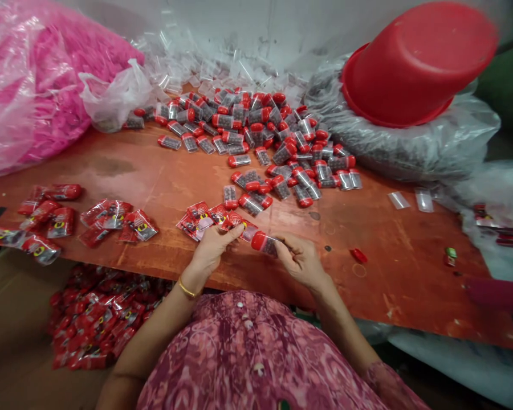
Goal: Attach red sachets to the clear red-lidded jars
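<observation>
My right hand point(300, 259) pinches a small clear tube with a red cap point(264, 242), filled with dark pellets, just above the near edge of the orange-brown table point(162, 171). My left hand point(214, 248) rests beside it, fingers curled, its fingertips on a red printed sleeve point(235, 222) from a small stack of sleeves point(199, 219). A big heap of the same red-capped tubes point(265, 136) lies further back in the middle of the table.
Wrapped tubes point(111, 219) lie at the left edge, more in a box point(94, 319) below. A pink bag point(29, 80) stands back left. A red tub point(414, 62) sits upturned on a clear sack point(410, 142) back right. Empty clear tubes point(205, 68) line the wall.
</observation>
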{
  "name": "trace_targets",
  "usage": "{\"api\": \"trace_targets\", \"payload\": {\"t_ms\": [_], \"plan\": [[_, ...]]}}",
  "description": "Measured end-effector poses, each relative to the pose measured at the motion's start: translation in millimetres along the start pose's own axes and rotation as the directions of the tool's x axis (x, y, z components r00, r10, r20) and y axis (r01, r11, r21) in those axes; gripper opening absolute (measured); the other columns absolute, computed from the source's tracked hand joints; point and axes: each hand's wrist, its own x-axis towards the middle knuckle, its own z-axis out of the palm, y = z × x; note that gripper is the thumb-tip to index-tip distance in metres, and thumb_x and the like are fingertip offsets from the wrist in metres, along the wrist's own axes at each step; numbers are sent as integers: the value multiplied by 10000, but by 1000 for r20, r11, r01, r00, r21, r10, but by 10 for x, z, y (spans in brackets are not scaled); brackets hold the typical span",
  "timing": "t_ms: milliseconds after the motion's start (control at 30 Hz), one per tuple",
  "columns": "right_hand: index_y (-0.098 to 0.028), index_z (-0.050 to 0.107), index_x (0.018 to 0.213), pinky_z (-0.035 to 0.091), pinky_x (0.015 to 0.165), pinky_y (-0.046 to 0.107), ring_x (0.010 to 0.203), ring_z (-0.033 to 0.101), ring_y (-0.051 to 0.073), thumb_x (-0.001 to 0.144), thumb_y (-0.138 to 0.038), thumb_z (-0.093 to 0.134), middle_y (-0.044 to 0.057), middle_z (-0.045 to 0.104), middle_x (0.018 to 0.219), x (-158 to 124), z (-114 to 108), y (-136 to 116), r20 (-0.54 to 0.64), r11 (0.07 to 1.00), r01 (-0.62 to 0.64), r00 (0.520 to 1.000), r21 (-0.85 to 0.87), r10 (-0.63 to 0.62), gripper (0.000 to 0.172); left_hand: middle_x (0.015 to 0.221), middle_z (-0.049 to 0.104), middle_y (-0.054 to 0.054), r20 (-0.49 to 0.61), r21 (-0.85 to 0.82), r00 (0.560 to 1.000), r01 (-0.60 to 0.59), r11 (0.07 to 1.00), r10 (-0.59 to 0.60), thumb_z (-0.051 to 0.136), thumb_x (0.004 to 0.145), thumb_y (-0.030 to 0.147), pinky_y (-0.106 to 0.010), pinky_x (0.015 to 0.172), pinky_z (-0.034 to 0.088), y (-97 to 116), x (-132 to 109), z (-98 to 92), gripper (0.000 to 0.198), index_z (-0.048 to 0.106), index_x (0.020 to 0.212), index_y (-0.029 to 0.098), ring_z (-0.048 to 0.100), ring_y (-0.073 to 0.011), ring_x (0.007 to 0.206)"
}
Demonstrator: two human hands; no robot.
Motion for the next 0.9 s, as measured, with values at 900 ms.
{"api": "trace_targets", "payload": {"t_ms": [900], "plan": [[-195,621,935,489,675,287,710,597,154,881,-307,440,41,667,825,22,463,81,-206,973,-154,960,169,188,220,665,672,-12,39,-226,999,17,974,-8,859,383,356,-229,605,486,-80,1,165,423,663,675,121,588,-106,602]]}}
